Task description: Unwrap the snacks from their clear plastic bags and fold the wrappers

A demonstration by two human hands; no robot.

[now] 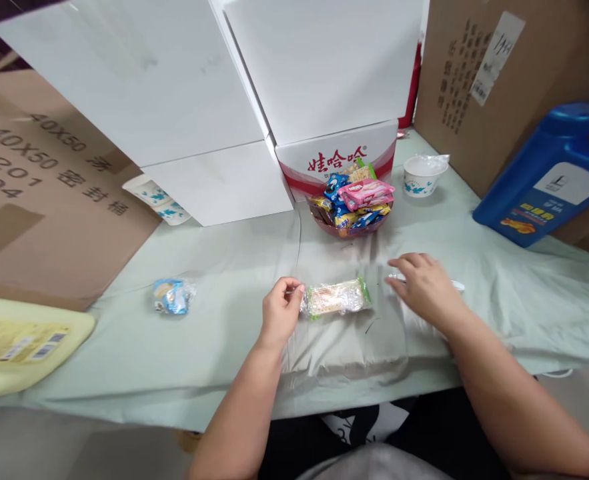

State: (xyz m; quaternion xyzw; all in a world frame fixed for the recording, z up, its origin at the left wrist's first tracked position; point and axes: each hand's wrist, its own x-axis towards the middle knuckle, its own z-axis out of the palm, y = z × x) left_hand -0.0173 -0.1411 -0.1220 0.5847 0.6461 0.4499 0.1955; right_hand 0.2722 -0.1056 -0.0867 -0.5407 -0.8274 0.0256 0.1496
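Note:
My left hand (pixel 282 309) is closed in a pinch at the left end of a wrapped snack bar (pixel 338 297), holding crinkled clear plastic there. The bar is pale, with green edges on its wrapper, and lies flat on a sheet of clear film (pixel 344 347). To the right of it, my right hand (pixel 428 288) hovers low over the cloth, thumb and fingers apart. Beneath that hand lies a slender white object (pixel 457 285); most of it is hidden, so its kind cannot be made out.
Behind the bar stands a bowl (pixel 347 231) heaped with wrapped snacks. A paper cup (pixel 420 179) and a blue bottle (pixel 544 180) are at right. A small blue packet (pixel 171 296) and a yellow jug (pixel 29 343) lie left. White boxes (pixel 244 180) and cartons (pixel 39 180) line the back.

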